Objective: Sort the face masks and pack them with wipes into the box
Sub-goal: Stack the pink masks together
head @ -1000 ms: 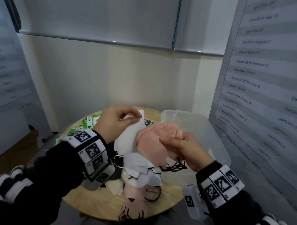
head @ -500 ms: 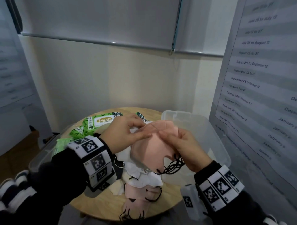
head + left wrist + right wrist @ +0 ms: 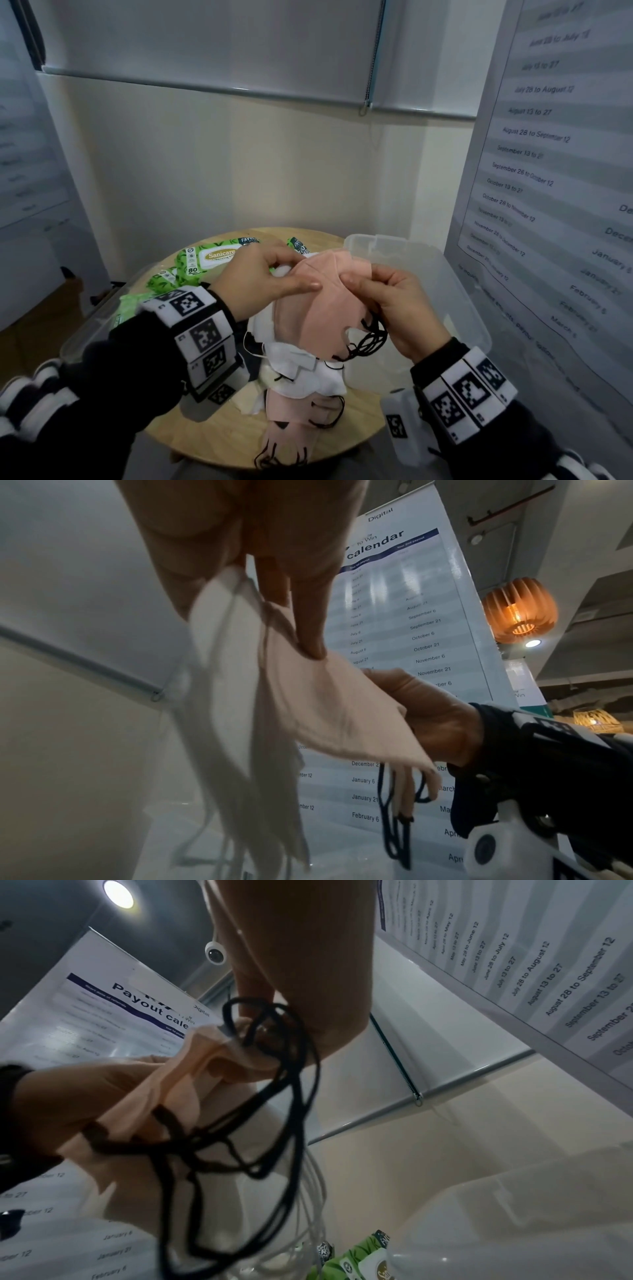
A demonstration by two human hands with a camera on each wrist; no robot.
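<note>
Both hands hold a small stack of pink face masks with black ear loops above the table. My left hand pinches the stack's upper left, thumb on the front, with a white mask behind the pink mask. My right hand grips the stack's right edge, where the black loops hang. On the table below lie more white masks and pink masks. Green wipes packs lie at the back left. The clear plastic box stands open on the right.
The round wooden table is small and stands against a cream wall. A clear plastic piece, maybe the lid, sits at its left edge. A calendar banner stands close on the right behind the box.
My left hand brought the white mask across to the pink stack and now pinches both together. The stack has dropped slightly, and the wipes packs behind have come into view.
</note>
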